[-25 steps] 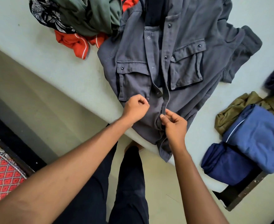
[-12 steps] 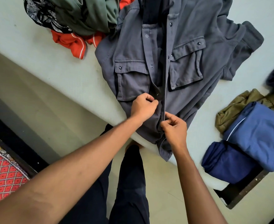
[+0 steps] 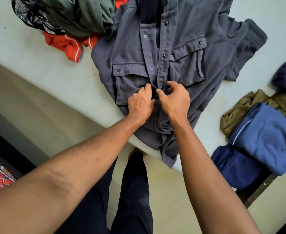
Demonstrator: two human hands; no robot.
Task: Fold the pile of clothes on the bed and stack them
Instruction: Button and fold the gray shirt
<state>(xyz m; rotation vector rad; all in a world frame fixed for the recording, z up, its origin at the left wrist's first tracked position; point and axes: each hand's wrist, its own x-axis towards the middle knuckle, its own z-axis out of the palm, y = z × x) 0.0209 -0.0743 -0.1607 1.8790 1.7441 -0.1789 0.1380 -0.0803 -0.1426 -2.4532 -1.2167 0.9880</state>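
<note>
The dark grey cotton shirt with snap fasteners and two flap chest pockets lies front-up on the pale green bed sheet, collar away from the person and hem hanging over the near edge. The step in hand is judged to be closing the front placket before folding. The left hand has its fingers curled onto one placket edge, just beside the lower corner of the pocket on the person's left. The right hand pinches the opposite placket edge between thumb and forefinger at a metal snap. The two hands sit just beside each other over that fastener. Above them the placket lies open, its snaps unjoined. The next move calls for aligning stud over socket and pressing firmly, then repeating at each higher snap. The heap of unfolded clothes, olive green, black-patterned and orange-red, lies at the far left, touching the shirt's shoulder. The stack of folded blue, navy and olive garments sits apart at the right.
</note>
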